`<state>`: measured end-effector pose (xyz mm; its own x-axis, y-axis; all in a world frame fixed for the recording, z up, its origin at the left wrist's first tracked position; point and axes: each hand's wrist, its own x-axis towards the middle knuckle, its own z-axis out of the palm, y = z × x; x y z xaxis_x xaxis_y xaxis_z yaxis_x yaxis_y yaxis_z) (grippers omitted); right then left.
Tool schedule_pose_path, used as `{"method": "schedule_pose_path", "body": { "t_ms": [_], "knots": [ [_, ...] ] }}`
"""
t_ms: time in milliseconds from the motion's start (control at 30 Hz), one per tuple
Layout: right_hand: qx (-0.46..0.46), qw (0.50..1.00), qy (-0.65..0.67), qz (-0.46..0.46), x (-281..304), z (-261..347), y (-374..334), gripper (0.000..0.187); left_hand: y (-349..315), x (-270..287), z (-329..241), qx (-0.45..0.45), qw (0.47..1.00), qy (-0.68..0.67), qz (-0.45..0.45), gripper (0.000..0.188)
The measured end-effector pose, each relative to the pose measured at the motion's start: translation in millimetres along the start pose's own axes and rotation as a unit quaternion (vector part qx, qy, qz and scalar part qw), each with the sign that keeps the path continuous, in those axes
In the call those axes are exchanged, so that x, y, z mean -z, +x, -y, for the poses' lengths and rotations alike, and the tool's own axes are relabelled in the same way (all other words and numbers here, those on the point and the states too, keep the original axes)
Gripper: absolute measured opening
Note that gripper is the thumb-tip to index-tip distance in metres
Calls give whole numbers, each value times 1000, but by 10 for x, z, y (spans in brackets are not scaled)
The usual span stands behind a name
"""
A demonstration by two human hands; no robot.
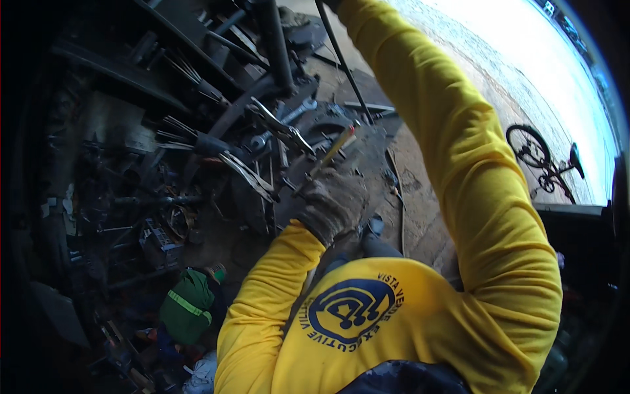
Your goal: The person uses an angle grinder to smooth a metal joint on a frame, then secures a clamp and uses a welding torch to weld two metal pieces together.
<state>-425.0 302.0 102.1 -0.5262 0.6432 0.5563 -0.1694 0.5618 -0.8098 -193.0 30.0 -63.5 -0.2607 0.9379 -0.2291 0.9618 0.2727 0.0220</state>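
Observation:
My left hand (338, 200), in a dark grey work glove, is over a cluttered metal work surface (374, 148). Its fingers are closed around the lower end of a slim yellow stick-like thing (336, 148) with a reddish tip; its exact kind is unclear. Just left of the fingers lie locking pliers (282, 128), another plier-like tool (246, 174) and a wrench (298, 110). My right arm stretches up to the top edge, where only a sliver of my gloved right hand (333, 3) shows. A long dark rod or cable (344, 62) runs down from beside it.
Bundles of thin rods (180, 134) stick out of dark tubes at the left. A thick metal pipe (272, 46) stands at the back. Lower left is a person in a green top (188, 305). A cable (399, 197) crosses the floor; a bicycle (548, 164) is far right.

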Motion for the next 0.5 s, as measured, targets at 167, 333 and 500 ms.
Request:
{"method": "schedule_pose_path", "body": {
  "t_ms": [167,333,500],
  "knots": [
    [63,984,155,61,1502,68,-561,21,91,-256,44,-58,998,-17,-27,16],
    [-86,971,223,-27,2833,-41,-2096,49,73,54,57,-70,998,6,0,20],
    [-199,967,144,-72,3436,-124,-4138,35,20,204,67,-43,997,-13,62,26]
  ]
}}
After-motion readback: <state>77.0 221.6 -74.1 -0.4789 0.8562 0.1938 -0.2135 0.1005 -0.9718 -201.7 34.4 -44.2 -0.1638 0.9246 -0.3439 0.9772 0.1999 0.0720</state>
